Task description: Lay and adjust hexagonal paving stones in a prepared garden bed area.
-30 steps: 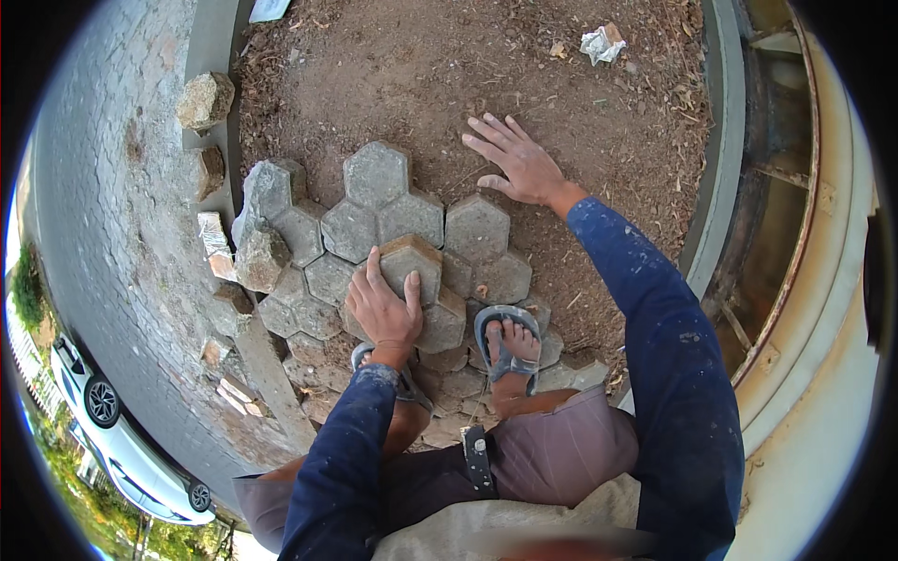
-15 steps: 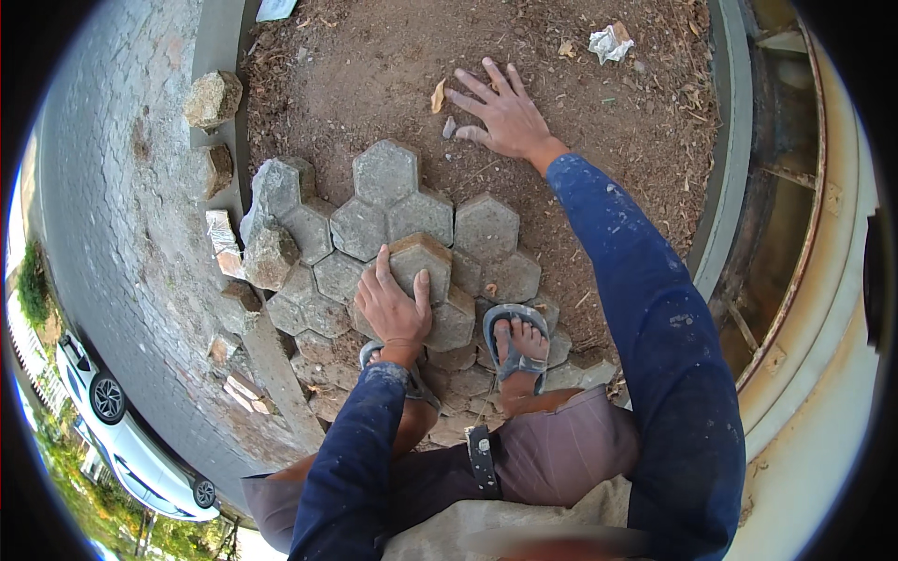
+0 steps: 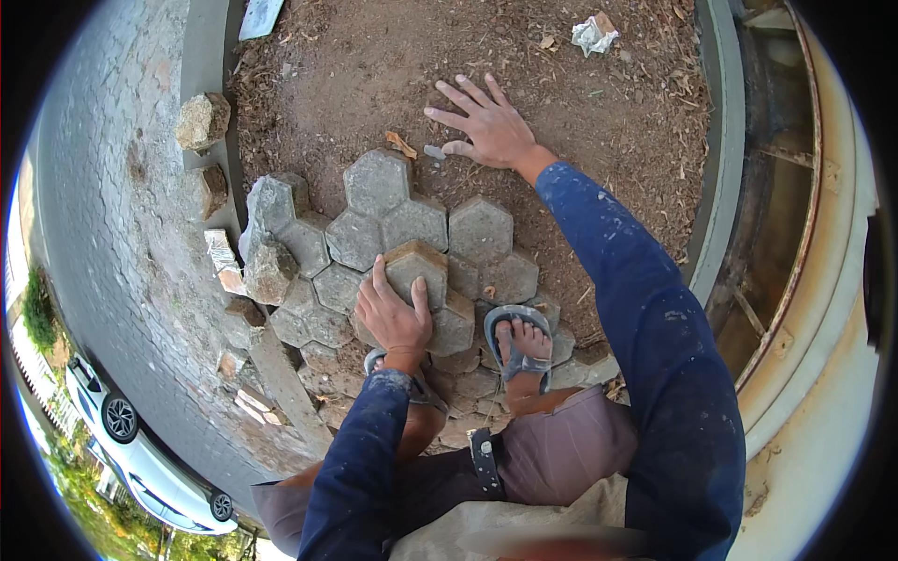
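Note:
My left hand (image 3: 395,323) grips a loose hexagonal paving stone (image 3: 417,271), with its thumb on top and its fingers along the left side. That stone sits raised above the neighbouring grey hexagonal pavers (image 3: 385,221), which fit closely together in front of me. Past their far edge, my right hand (image 3: 493,131) is open, palm down and fingers spread, on or just over the bare brown soil (image 3: 346,70). Close to its thumb lie a small pale stone chip (image 3: 434,151) and a dry leaf (image 3: 402,143).
A concrete curb (image 3: 208,56) bounds the left side, with rough stone chunks (image 3: 203,122) along it. Another curb (image 3: 720,168) runs along the right beside a rusty metal frame (image 3: 806,159). Crumpled wrapper (image 3: 594,35) lies on the soil. A white car (image 3: 150,458) is parked beyond.
My right hand has moved slightly nearer, and the leaf and stone chip have shifted toward the pavers. My left hand stays on the loose paving stone. The view has tilted a little.

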Available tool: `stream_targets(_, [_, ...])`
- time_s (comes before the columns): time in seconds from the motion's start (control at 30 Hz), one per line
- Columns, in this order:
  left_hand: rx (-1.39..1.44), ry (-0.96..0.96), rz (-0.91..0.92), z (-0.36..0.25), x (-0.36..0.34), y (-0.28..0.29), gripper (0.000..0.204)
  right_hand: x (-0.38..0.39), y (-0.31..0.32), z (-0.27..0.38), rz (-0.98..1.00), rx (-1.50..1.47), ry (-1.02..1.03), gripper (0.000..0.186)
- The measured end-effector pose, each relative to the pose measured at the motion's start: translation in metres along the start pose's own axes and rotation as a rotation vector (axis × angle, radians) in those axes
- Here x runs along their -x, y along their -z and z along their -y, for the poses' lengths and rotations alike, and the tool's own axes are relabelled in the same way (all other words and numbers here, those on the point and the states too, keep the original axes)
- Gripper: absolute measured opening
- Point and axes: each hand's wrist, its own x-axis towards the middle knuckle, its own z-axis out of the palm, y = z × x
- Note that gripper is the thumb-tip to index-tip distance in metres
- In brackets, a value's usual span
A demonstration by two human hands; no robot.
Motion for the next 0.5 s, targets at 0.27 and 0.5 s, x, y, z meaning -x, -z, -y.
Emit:
stream_targets(0.27, [0.016,0.029,0.018,0.000,0.000,0.000,0.072,-0.050,0.015,-0.056,-0.352,0.104,-0.374,0.062])
stream_targets(0.5, [0.001,0.020,0.027,0.001,0.000,0.002,0.072,0.050,0.020,-0.046,-0.062,-0.071,-0.068,0.063])
